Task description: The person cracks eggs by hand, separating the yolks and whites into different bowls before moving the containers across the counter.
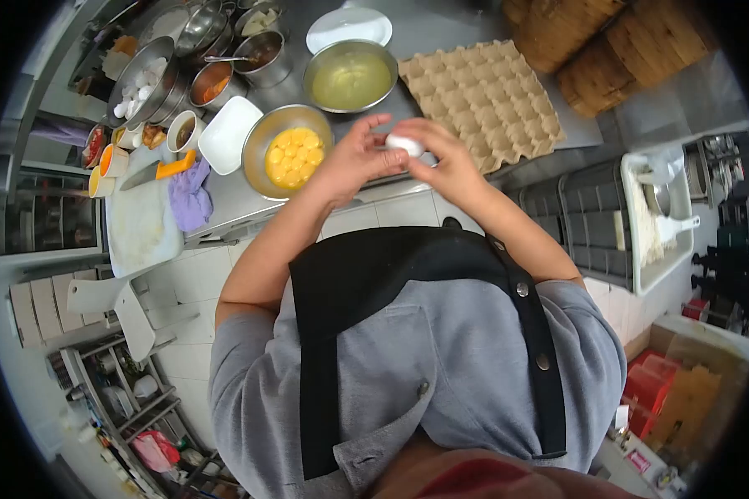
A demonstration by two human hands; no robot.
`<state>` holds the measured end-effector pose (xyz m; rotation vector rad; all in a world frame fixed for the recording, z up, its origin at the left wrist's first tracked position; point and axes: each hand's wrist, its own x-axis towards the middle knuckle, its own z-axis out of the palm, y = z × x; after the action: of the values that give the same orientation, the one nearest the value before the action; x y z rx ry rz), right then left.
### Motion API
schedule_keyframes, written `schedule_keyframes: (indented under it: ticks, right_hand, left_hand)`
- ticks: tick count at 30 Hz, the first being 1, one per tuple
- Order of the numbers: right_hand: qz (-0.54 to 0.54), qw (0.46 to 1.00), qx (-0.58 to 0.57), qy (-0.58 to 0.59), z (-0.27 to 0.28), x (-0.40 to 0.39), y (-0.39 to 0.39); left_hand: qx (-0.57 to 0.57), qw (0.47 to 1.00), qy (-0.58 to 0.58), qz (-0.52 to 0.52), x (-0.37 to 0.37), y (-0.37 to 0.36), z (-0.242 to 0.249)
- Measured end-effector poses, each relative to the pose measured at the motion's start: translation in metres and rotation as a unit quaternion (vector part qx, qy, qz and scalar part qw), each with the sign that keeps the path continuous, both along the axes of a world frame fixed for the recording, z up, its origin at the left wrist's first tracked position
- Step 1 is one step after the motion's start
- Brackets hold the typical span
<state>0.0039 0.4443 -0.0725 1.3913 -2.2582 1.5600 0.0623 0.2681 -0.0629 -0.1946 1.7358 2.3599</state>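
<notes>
A white egg [403, 146] is held between my two hands, above the counter's front edge. My right hand [443, 155] curls its fingers over the top and side of the egg. My left hand [359, 160] has its thumb and fingers around the egg's other side. To the left of the hands, a steel bowl [254, 154] holds several egg yolks [295, 156]. Behind them, another steel bowl [310, 93] contains clear yellowish egg white [351, 81]. The cardboard egg tray [484, 104] lies to the right, its cups facing up.
A white square dish [230, 135], a knife with an orange handle [176, 165], a purple cloth [190, 196] and a cutting board [144, 229] are at the left. A bowl of eggshells [146, 87] stands farther back. Bamboo steamers [637, 58] sit back right; a white bin [686, 237] is below.
</notes>
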Motion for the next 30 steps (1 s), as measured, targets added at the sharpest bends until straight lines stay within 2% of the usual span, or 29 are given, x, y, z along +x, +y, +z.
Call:
schedule_keyframes:
  ticks: [1,2,3,4,7,8,9,10,11,12,13,15,16,21,23,25,26,28,29,30]
  right_hand:
    - [-0.007,1.0,0.003,-0.005,-0.004,0.006,-0.006]
    - [-0.032,0.969,-0.078,-0.231,-0.008,0.013,-0.01]
    - [-0.056,0.881,-0.157,-0.442,-0.012,0.02,-0.012]
    - [-0.072,0.852,-0.185,-0.485,-0.015,0.024,-0.013]
    - [-0.126,0.872,-0.138,-0.453,-0.056,0.03,-0.014]
    - [-0.161,0.924,-0.055,-0.343,-0.068,0.031,-0.012]
    - [-0.162,0.923,-0.052,-0.344,-0.076,0.033,-0.01]
    - [-0.188,0.963,-0.013,-0.19,-0.083,0.033,-0.01]
    - [-0.208,0.977,0.022,-0.032,-0.088,0.032,-0.01]
    - [-0.224,0.969,0.092,0.041,-0.08,0.033,-0.01]
    - [-0.22,0.971,0.089,0.038,-0.081,0.035,-0.009]
    - [-0.231,0.955,0.166,0.079,-0.081,0.034,-0.012]
    - [-0.231,0.957,0.157,0.077,-0.08,0.034,-0.013]
    - [-0.234,0.969,0.054,0.059,-0.072,0.044,-0.014]
    - [-0.244,0.965,0.079,0.055,-0.087,0.045,-0.016]
    - [-0.25,0.96,0.11,0.058,-0.086,0.04,-0.019]
    - [-0.222,0.973,0.063,-0.021,-0.083,0.038,-0.022]
    - [-0.182,0.961,-0.023,-0.207,-0.082,0.033,-0.032]
    - [-0.193,0.959,-0.025,-0.205,-0.076,0.029,-0.038]
    - [-0.151,0.917,-0.128,-0.347,-0.054,0.024,-0.046]
  left_hand:
    - [0.019,1.0,-0.009,0.0,0.003,-0.009,0.005]
    - [-0.015,0.999,0.011,0.031,0.007,-0.018,0.006]
    - [-0.011,1.0,0.004,0.025,0.01,-0.029,0.007]
    - [0.027,0.999,0.014,0.032,0.01,-0.041,0.009]
    - [0.071,0.996,0.033,0.042,0.01,-0.065,0.007]
    - [0.069,0.996,0.036,0.052,0.01,-0.07,0.007]
    - [0.067,0.995,0.037,0.065,0.011,-0.073,0.006]
    - [0.063,0.995,0.03,0.072,0.01,-0.076,0.004]
    - [0.061,0.995,0.03,0.075,0.009,-0.076,0.005]
    - [0.053,0.995,0.029,0.075,0.009,-0.076,0.007]
    - [0.045,0.996,0.027,0.075,0.01,-0.076,0.009]
    - [-0.005,0.997,0.019,0.069,0.009,-0.073,0.017]
    - [-0.048,0.997,0.011,0.058,0.007,-0.072,0.021]
    - [-0.081,0.996,0.027,0.029,-0.012,-0.075,0.017]
    - [-0.086,0.996,0.031,0.011,-0.019,-0.078,0.009]
    - [-0.145,0.984,0.077,-0.065,-0.027,-0.082,0.001]
    - [-0.139,0.985,0.077,-0.069,-0.031,-0.084,-0.001]
    - [-0.27,0.928,0.183,-0.178,-0.04,-0.086,-0.001]
    - [-0.267,0.926,0.187,-0.187,-0.043,-0.086,0.003]
    - [-0.283,0.909,0.209,-0.224,-0.047,-0.085,0.01]
